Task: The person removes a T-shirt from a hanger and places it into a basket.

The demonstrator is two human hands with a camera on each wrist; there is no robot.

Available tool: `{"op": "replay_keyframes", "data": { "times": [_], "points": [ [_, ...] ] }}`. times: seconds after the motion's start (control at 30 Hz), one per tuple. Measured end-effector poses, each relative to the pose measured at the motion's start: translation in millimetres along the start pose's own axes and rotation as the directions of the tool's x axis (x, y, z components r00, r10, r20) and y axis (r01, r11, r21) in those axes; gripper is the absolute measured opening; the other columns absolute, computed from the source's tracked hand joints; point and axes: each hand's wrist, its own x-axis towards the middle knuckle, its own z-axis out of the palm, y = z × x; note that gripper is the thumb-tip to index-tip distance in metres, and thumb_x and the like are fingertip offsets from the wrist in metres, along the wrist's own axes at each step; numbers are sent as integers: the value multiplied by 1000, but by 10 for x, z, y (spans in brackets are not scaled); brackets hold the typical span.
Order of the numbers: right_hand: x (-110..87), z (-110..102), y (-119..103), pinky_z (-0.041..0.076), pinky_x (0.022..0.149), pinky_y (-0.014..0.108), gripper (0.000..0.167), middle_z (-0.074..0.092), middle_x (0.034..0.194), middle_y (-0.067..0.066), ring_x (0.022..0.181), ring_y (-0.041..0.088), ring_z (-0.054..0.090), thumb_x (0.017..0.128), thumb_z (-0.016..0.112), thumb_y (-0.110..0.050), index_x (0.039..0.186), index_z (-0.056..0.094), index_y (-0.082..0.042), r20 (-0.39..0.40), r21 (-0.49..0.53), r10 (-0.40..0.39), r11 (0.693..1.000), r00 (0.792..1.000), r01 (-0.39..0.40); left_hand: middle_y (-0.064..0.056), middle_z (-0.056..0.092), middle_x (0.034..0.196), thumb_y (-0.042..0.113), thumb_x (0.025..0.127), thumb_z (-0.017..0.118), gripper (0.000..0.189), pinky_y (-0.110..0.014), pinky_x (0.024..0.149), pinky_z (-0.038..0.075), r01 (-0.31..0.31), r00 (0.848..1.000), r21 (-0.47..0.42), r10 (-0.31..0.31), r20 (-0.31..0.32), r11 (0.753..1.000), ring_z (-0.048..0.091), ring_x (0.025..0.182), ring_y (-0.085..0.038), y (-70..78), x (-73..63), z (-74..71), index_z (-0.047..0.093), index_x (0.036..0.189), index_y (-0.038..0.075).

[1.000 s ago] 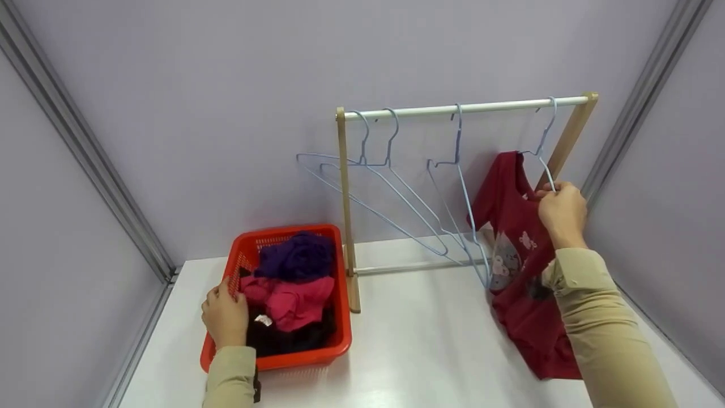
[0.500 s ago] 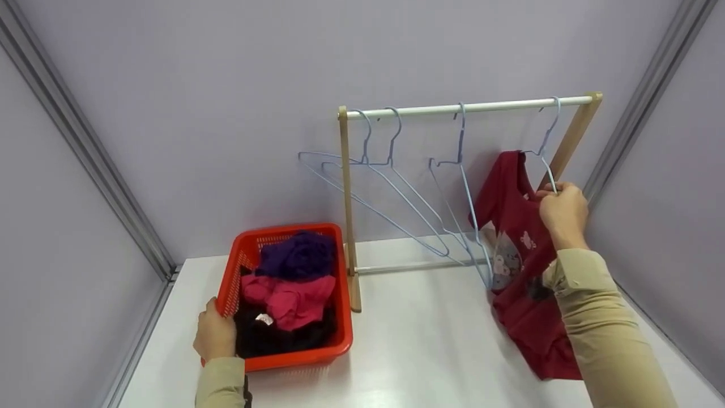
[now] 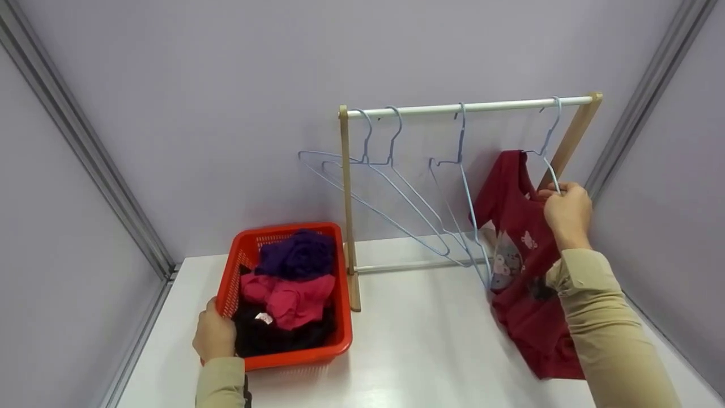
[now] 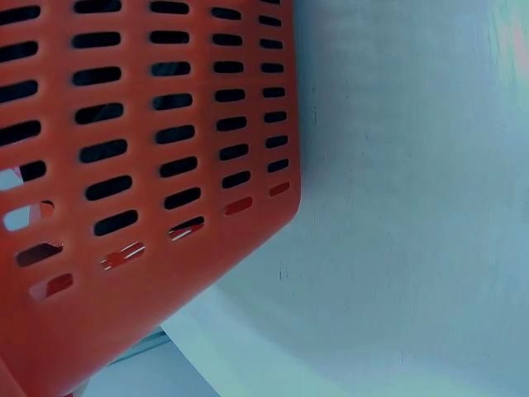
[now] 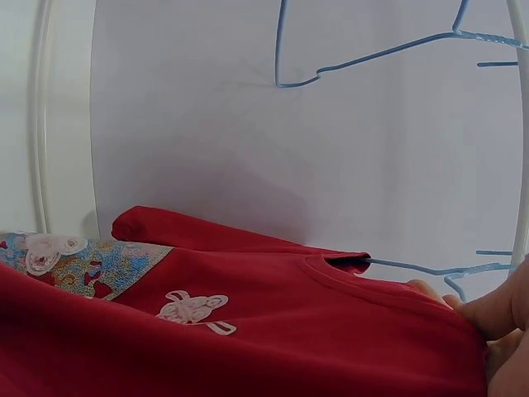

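Observation:
My left hand (image 3: 215, 333) grips the left rim of a red plastic basket (image 3: 300, 358); the rim hides some fingers. Purple (image 3: 297, 255), pink (image 3: 300, 300) and black clothes (image 3: 283, 339) lie in it. The slotted basket wall (image 4: 178, 165) fills much of the left wrist view, without the hand. At the right, a dark red short-sleeved shirt (image 3: 512, 209) hangs partly on a light blue wire hanger (image 3: 548, 161). My right hand (image 3: 569, 214) pinches the shirt's near shoulder beside the hanger's arm. The right wrist view shows those fingers (image 5: 492, 310) at the neckline's edge.
A small clothes rack with a white rail (image 3: 425, 110) and wooden legs (image 3: 346, 198) stands against the back wall. Several blue hangers hang on it, including a bare hanger (image 3: 461, 164) near the shirt. The white tabletop (image 3: 419, 340) lies between basket and shirt.
My left hand has shifted left and down from the basket's inner side and now grips its rim. My right hand has moved slightly to the right, still holding the shirt.

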Motion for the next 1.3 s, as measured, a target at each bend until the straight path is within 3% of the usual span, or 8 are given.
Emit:
{"op": "replay_keyframes", "data": {
  "times": [0.2,0.47,0.6,0.8,0.97,1.1,1.2,1.3],
  "points": [
    [-3,-14,21,38,68,13,43,62,127,17,84,1,52,100,26,-10,135,47,2,3,18,-6,1000,1000,6,-36,56,114,0,86,39,50,-64,80,46,-12,1000,7,12,-3,1000,56,105,-52,-11,-11,13,42,136,-1],
    [-23,-41,-13,38,71,14,41,63,123,13,97,8,54,101,28,-11,134,49,0,-37,28,-3,1000,999,5,-36,55,114,0,86,40,50,-65,79,46,-14,1000,13,14,-9,1000,56,103,-53,-10,-11,22,42,136,-1],
    [-27,-64,-27,39,69,12,41,65,98,-8,86,-1,52,99,30,-11,132,52,-2,-70,58,-6,998,998,10,-36,55,114,0,86,41,50,-64,79,46,-15,1000,11,15,-14,1000,56,104,-52,-3,-15,19,42,136,0],
    [-48,-69,-2,36,67,15,38,45,60,-38,73,-7,44,99,39,-23,123,59,-2,-139,114,-28,993,990,44,-36,55,115,-1,86,39,51,-65,78,46,-16,1000,18,16,-11,1000,56,104,-53,9,-31,6,41,137,-1],
    [-80,-41,54,34,67,17,28,49,53,-37,70,-6,47,94,51,-39,96,65,-15,-216,205,-28,976,976,73,-36,54,116,0,87,39,51,-65,80,45,-9,1000,23,9,3,1000,55,104,-53,5,-29,5,39,138,-1],
    [-104,0,122,34,66,16,19,51,52,-35,65,-8,49,91,60,-39,77,60,-26,-282,260,-39,959,959,116,-36,54,116,0,86,40,51,-65,80,45,-7,1000,25,7,9,1000,55,105,-53,5,-24,1,39,138,0],
    [-120,30,167,35,65,16,19,53,53,-33,61,-9,51,91,63,-35,77,64,-22,-317,302,-56,940,947,157,-36,54,116,1,87,40,51,-64,79,46,-9,1000,29,9,10,1000,55,104,-53,2,-21,3,39,138,0],
    [-141,66,204,37,65,13,21,55,54,-31,58,-11,54,92,63,-31,94,71,-11,-319,333,-79,924,945,190,-36,54,115,1,87,40,51,-64,78,46,-10,1000,31,10,6,999,56,103,-53,-5,-23,4,39,137,-1]
  ]
}}
